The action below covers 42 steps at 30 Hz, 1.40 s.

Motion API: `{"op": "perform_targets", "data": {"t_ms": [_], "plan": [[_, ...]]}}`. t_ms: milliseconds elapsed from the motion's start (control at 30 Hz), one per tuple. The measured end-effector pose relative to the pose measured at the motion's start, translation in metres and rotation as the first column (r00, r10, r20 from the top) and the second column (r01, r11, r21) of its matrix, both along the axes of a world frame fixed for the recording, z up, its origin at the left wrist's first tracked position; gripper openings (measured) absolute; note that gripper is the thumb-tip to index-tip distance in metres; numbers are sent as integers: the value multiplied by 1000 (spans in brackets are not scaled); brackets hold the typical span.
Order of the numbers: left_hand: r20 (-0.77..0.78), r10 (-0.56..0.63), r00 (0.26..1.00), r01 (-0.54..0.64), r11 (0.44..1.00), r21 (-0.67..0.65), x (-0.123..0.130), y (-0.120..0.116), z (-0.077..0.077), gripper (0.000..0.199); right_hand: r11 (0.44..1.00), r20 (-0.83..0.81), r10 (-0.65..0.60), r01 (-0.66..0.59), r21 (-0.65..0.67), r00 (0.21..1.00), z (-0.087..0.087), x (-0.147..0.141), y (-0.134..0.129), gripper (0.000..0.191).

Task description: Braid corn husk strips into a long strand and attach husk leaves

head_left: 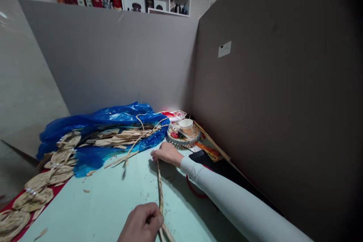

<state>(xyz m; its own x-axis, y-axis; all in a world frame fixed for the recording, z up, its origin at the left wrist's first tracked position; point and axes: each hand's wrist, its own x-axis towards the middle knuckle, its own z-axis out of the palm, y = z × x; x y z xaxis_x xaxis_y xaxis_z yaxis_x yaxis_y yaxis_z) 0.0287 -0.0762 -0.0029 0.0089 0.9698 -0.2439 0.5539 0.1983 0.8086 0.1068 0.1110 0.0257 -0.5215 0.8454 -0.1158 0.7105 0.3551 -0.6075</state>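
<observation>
A thin braided straw cord point(160, 185) runs up and down the picture between my two hands, stretched above the pale green tabletop point(113, 204). My left hand point(143, 221), low in the frame, pinches the cord with curled fingers. Below it the cord parts into loose strands point(166, 233). Farther off, my right hand point(167, 153) has its fingers closed on the cord's upper end; the fingertips are partly hidden. Left of that hand lie loose straw strands point(121, 162) on the table.
A blue plastic bag point(99, 119) with dry husk strips point(119, 138) lies at the back. Coiled straw braids point(34, 198) line the left edge. A woven basket point(176, 141) holds a paper cup point(186, 125); orange-handled scissors point(207, 148) are beside it. A dark partition point(269, 83) stands at right.
</observation>
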Motion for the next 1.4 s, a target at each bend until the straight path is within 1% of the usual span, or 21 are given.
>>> {"op": "perform_targets", "data": {"t_ms": [100, 233, 333, 433, 533, 600, 700, 833, 1100, 1300, 1400], "plan": [[-121, -23, 992, 27, 999, 28, -1, 3, 8, 25, 998, -74, 34, -37, -47, 997, -3, 5, 3, 25], [-200, -15, 980, 24, 999, 46, -5, 11, 15, 24, 988, -230, 56, -86, -125, 972, 1, 18, 9, 25], [-239, -22, 971, 34, 998, 48, -15, 23, 18, 22, 978, -345, 61, -125, -168, 937, 9, 27, 16, 25], [-270, -33, 962, 52, 997, 63, -29, 41, 22, 21, 973, -438, 49, -142, -181, 898, 19, 34, 28, 24], [-294, -15, 956, 43, 995, 89, -43, 61, 23, 21, 970, -508, 40, -155, -186, 860, 31, 41, 42, 23], [-305, 5, 952, 29, 994, 107, -49, 73, 21, 22, 964, -546, 46, -180, -194, 837, 39, 47, 49, 20], [-313, 23, 950, 18, 992, 128, -51, 86, 17, 21, 957, -579, 52, -206, -203, 813, 48, 55, 59, 17], [-308, 11, 951, 29, 991, 128, -49, 94, 14, 21, 969, -603, 48, -184, -166, 796, 51, 57, 66, 16], [-265, -6, 964, 40, 991, 124, -50, 95, 12, 22, 990, -622, 74, -135, -51, 780, 50, 40, 63, 18], [-227, 9, 974, 22, 991, 135, -50, 94, 10, 21, 994, -622, 76, -110, -15, 779, 43, 39, 60, 17], [-192, 14, 981, 13, 990, 140, -50, 94, 9, 21, 997, -625, 59, -77, -2, 779, 45, 41, 60, 18]]}}
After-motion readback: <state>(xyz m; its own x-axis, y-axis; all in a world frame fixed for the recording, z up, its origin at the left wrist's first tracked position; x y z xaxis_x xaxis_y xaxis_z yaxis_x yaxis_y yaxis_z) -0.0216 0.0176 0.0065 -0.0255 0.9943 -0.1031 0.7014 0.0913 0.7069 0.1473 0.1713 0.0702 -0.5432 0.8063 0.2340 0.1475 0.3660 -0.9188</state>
